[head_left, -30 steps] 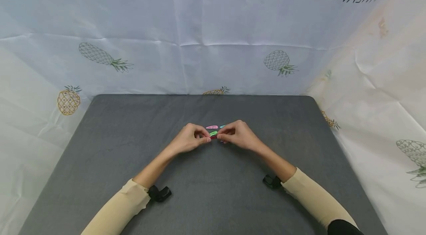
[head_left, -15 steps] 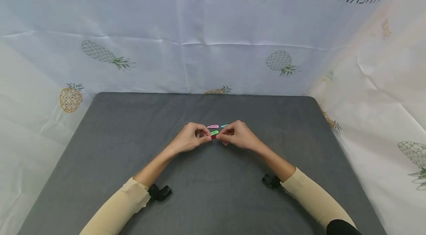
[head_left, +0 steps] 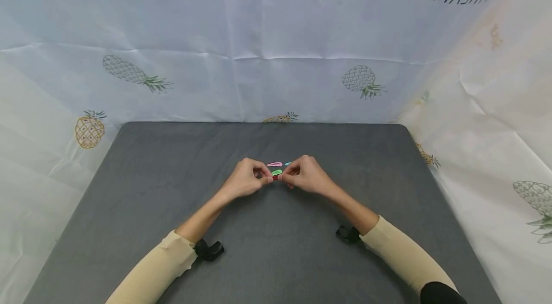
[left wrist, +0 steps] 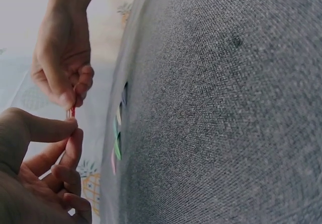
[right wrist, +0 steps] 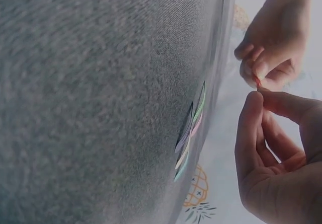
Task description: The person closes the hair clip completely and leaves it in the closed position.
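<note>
A small red hair clip (head_left: 276,178) is held between my two hands, close over the green clip in the head view. My left hand (head_left: 247,178) pinches one end between thumb and forefinger. The other end is pinched by my right hand (head_left: 307,175). Both wrist views show the red clip raised above the tabletop, most of it hidden by fingertips. Beyond it on the table lie a green hair clip (head_left: 277,172), a pink one (head_left: 274,164) and a blue one (head_left: 287,163), partly covered by the right hand. A purple clip (right wrist: 183,137) and a pale yellow clip (right wrist: 183,156) show in the right wrist view.
The dark grey cloth-covered table (head_left: 276,246) spreads around the hands. A pineapple-print curtain (head_left: 276,31) hangs behind its far edge and along both sides. Black wrist mounts (head_left: 209,250) are strapped at the sleeve ends.
My right hand has shifted slightly left, bringing its fingertips closer to the left hand's along the red clip. The left hand and the clips on the table stay about where they were.
</note>
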Tool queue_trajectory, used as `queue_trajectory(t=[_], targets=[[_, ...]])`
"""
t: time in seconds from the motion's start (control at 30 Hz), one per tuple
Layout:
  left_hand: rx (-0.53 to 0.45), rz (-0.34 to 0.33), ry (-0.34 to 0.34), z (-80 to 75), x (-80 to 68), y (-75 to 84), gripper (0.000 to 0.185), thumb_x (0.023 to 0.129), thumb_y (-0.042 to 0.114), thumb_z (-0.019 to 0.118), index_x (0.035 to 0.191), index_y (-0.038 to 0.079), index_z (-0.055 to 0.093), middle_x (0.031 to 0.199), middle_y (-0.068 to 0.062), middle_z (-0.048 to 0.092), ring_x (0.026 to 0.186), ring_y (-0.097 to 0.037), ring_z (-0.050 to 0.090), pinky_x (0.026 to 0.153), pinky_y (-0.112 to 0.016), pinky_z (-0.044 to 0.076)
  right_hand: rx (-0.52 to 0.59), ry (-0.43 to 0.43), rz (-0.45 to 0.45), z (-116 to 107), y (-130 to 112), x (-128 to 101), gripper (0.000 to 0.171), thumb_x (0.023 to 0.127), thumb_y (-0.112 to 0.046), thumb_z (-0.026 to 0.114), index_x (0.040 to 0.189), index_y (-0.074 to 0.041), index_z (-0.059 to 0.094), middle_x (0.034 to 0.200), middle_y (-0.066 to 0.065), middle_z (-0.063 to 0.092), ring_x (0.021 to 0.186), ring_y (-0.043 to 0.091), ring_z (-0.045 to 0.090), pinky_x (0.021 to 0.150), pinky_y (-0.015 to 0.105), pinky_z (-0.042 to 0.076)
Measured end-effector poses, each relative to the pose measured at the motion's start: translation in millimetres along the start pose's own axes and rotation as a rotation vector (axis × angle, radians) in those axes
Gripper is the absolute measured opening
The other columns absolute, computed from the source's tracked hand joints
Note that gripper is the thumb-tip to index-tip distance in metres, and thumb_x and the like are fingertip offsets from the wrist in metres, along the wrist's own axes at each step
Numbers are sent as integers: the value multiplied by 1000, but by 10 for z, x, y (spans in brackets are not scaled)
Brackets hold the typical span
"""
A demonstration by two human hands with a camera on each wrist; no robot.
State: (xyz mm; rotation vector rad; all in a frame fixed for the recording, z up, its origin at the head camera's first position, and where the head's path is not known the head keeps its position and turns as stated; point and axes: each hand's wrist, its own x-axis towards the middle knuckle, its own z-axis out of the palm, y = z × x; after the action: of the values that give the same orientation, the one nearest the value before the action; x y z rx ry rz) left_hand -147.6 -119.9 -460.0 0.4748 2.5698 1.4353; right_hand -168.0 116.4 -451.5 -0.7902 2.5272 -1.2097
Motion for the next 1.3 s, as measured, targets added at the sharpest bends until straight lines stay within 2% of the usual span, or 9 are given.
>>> queue_trajectory(t=[0.2,0.53,0.77,0.93,1.0,1.2,1.3], targets=[[17,-22,1,5,-6,22,8,92,8,80,85,10,83,69,0,69,51,-7,42,50,-23,31,-33,16,-12,25,-2,15,17,99,-11,74,88,-5,85,65,1,73,51,9,59,49,24,44],[-24,-27,-23,-31,5,-52,9,96,14,80,91,10,86,78,-6,77,54,-8,44,53,-24,36,38,14,24,2,36,-7,15,102,-16,76,98,-6,86,81,5,81,66,13,74,58,27,56],[-101,-60,-51,-67,-5,-94,14,100,16,77,99,5,86,93,-14,83,65,-13,59,61,-26,46,67,42,38,-24,30,-16,11,100,-18,80,100,-9,86,82,4,82,71,22,78,62,28,59],[-124,-76,-58,-87,-9,-85,21,103,20,74,100,3,86,95,-15,83,68,-16,56,62,-26,42,99,46,55,-31,33,-15,11,100,-18,80,104,-11,87,89,7,84,77,22,82,67,27,63],[-126,-81,-57,-95,-9,-80,22,104,20,73,100,3,86,96,-15,83,69,-19,57,64,-26,42,129,49,66,-34,35,-18,11,99,-18,81,105,-10,88,93,9,85,79,23,83,70,29,65],[-127,-75,-51,-114,-20,-78,18,104,17,72,105,5,86,99,-15,84,83,-34,72,68,-28,48,191,58,83,-37,46,-17,13,98,-19,83,106,-10,88,94,11,85,82,26,83,73,33,66],[-127,-80,-43,-125,-26,-79,16,104,17,74,105,7,86,99,-14,84,86,-35,74,68,-29,50,207,55,78,-29,65,-7,14,98,-19,83,106,-9,88,94,12,85,81,24,83,72,33,66]])
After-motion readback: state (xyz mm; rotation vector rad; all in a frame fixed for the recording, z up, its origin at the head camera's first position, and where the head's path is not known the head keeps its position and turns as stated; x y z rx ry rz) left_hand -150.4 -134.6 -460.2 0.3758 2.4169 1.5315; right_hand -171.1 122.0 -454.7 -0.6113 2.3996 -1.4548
